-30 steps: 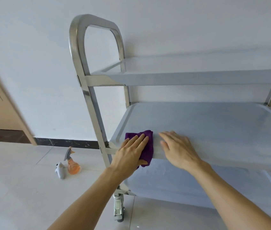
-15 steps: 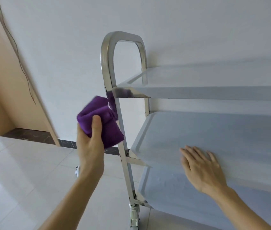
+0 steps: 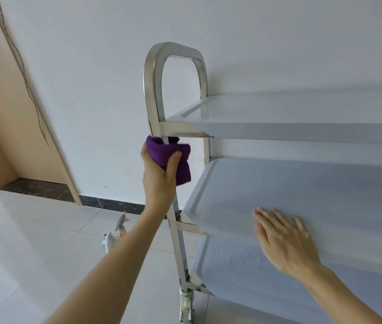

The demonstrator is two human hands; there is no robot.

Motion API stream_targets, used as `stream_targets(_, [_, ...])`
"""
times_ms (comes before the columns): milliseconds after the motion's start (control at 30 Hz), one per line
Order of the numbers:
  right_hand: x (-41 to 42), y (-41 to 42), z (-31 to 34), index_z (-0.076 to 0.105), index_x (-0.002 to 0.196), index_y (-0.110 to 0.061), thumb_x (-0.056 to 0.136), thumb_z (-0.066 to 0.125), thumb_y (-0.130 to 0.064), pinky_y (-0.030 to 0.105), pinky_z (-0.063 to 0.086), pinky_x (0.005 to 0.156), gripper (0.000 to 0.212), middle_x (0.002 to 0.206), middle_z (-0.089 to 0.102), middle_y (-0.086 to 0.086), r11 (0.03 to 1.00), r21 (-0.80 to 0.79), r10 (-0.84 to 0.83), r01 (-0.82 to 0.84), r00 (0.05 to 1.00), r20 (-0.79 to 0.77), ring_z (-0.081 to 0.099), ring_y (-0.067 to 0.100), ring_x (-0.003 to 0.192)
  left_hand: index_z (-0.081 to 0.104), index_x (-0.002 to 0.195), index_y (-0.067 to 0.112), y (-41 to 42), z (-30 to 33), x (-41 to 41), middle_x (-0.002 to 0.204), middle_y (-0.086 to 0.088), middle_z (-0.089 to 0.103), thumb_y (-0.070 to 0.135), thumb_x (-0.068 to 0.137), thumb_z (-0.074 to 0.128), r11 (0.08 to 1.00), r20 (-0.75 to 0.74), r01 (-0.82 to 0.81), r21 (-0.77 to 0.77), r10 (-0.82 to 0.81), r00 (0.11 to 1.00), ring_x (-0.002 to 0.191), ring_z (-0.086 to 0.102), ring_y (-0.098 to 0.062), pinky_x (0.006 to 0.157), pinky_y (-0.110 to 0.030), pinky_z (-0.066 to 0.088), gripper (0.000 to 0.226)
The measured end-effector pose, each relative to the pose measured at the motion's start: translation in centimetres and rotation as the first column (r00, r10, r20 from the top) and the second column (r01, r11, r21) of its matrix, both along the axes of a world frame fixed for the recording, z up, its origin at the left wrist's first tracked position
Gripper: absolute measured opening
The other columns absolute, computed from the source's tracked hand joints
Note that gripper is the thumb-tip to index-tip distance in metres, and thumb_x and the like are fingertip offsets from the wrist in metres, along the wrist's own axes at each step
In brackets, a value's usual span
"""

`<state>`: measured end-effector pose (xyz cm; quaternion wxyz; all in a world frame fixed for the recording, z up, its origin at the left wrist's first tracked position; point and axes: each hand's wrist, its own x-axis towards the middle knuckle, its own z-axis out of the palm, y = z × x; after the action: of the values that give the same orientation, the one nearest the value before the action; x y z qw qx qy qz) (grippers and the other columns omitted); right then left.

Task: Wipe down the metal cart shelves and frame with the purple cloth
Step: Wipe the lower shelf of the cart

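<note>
Left hand [image 3: 159,176] grip clamped on purple cloth [image 3: 170,157], cloth wrapped around front upright of cart frame [image 3: 152,90], just below top shelf [image 3: 290,113] bracket. Right hand [image 3: 283,239] flat, fingers spread, holding nothing, palm on middle shelf [image 3: 278,183] front edge. Bottom shelf [image 3: 243,272] beneath. Spray bottle [image 3: 121,226] on floor [image 3: 33,230] behind left forearm, partly hidden. Caster [image 3: 186,302] at frame foot.

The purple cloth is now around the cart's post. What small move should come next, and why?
Probably slide the left hand down the front post, keeping the purple cloth wrapped on it. The cloth sits just under the top shelf bracket, and the right hand braces the middle shelf.
</note>
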<state>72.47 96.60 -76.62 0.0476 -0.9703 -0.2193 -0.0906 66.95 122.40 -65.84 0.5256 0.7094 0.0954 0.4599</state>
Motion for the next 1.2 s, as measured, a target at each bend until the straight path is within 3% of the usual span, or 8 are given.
stream_targets(133, [-0.1, 0.1, -0.2, 0.015, 0.155, -0.037, 0.103, 0.011, -0.044, 0.042, 0.013, 0.119, 0.053, 0.162, 0.013, -0.023, 1.000, -0.008, 0.005, -0.005, 1.000, -0.008, 0.012, 0.006, 0.151, 0.027, 0.126, 0.052, -0.1, -5.9, -0.6, 0.109, 0.025, 0.055, 0.035, 0.090, 0.066, 0.997, -0.113, 0.019, -0.069, -0.027, 0.993, 0.090, 0.059, 0.013, 0.061, -0.008, 0.050, 0.056])
stream_targets(267, [-0.5, 0.2, 0.1, 0.022, 0.154, -0.037, 0.097, 0.003, -0.045, 0.043, 0.015, 0.119, 0.061, 0.161, 0.018, -0.023, 1.000, -0.021, 0.006, -0.006, 1.000, 0.000, 0.017, 0.007, 0.150, 0.031, 0.124, 0.040, 0.3, -8.5, -1.4, 0.112, 0.010, 0.058, 0.027, 0.090, 0.069, 0.985, -0.204, 0.062, -0.160, -0.095, 0.974, 0.095, 0.062, -0.006, 0.059, -0.007, 0.049, 0.053])
stream_targets(433, [-0.2, 0.2, -0.1, 0.019, 0.155, -0.037, 0.100, 0.004, -0.042, 0.043, 0.016, 0.119, 0.057, 0.161, 0.016, -0.022, 1.000, -0.029, 0.008, -0.008, 1.000, 0.013, 0.016, 0.007, 0.151, 0.037, 0.135, 0.023, 1.1, -3.1, -0.9, 0.115, 0.004, 0.060, 0.033, 0.089, 0.069, 0.985, -0.106, 0.112, -0.133, -0.126, 0.986, 0.100, 0.066, -0.016, 0.071, -0.033, 0.059, 0.057])
stream_targets(600, [-0.3, 0.2, 0.1, 0.028, 0.152, -0.036, 0.091, -0.008, -0.048, 0.044, 0.021, 0.118, 0.073, 0.159, 0.025, -0.021, 0.999, 0.016, 0.030, -0.031, 0.998, 0.051, 0.024, 0.009, 0.149, 0.040, 0.132, 0.032, 1.5, 2.8, 0.4, 0.104, 0.029, 0.061, 0.049, 0.081, 0.071, 0.997, 0.071, 0.074, -0.038, -0.071, 0.995, 0.094, 0.063, 0.006, 0.071, -0.019, 0.056, 0.062])
stream_targets(667, [-0.4, 0.2, 0.2, 0.035, 0.150, -0.033, 0.087, -0.009, -0.048, 0.046, 0.025, 0.115, 0.078, 0.157, 0.032, -0.018, 0.999, 0.020, 0.037, -0.039, 0.996, 0.085, 0.030, 0.011, 0.147, 0.040, 0.130, 0.033, 1.5, 0.4, 0.6, 0.102, 0.031, 0.061, 0.049, 0.079, 0.071, 0.998, 0.017, 0.063, -0.014, -0.063, 0.998, 0.093, 0.063, 0.006, 0.071, -0.019, 0.056, 0.062])
stream_targets(833, [-0.5, 0.3, -0.1, 0.060, 0.134, -0.019, 0.095, 0.024, -0.038, 0.052, 0.041, 0.104, 0.057, 0.142, 0.057, -0.003, 0.996, 0.066, 0.049, -0.063, 0.980, 0.191, 0.055, 0.024, 0.131, 0.039, 0.127, 0.036, 0.4, -10.0, 0.0, 0.112, 0.021, 0.057, 0.043, 0.079, 0.068, 0.996, -0.067, 0.039, -0.077, -0.044, 0.997, 0.095, 0.058, 0.011, 0.069, -0.007, 0.047, 0.056])
stream_targets(1000, [-0.2, 0.4, -1.4, 0.061, 0.133, -0.017, 0.098, 0.029, -0.035, 0.052, 0.043, 0.104, 0.051, 0.140, 0.058, -0.001, 0.991, 0.095, 0.066, -0.098, 0.953, 0.295, 0.056, 0.025, 0.130, 0.043, 0.128, 0.034, 0.9, -14.2, 0.2, 0.109, 0.042, 0.050, 0.040, 0.085, 0.063, 0.997, -0.017, 0.038, -0.069, -0.040, 0.999, 0.104, 0.054, 0.013, 0.079, -0.003, 0.043, 0.047])
stream_targets(1200, [0.1, 0.3, -2.1, 0.062, 0.132, -0.015, 0.102, 0.024, -0.037, 0.052, 0.043, 0.105, 0.053, 0.139, 0.059, 0.000, 0.983, 0.134, 0.060, -0.121, 0.919, 0.389, 0.055, 0.026, 0.130, 0.041, 0.135, 0.018, 0.9, -16.1, 0.6, 0.128, -0.002, 0.054, 0.043, 0.086, 0.058, 0.999, 0.053, 0.033, -0.037, -0.031, 0.998, 0.108, 0.056, 0.003, 0.086, -0.007, 0.042, 0.057])
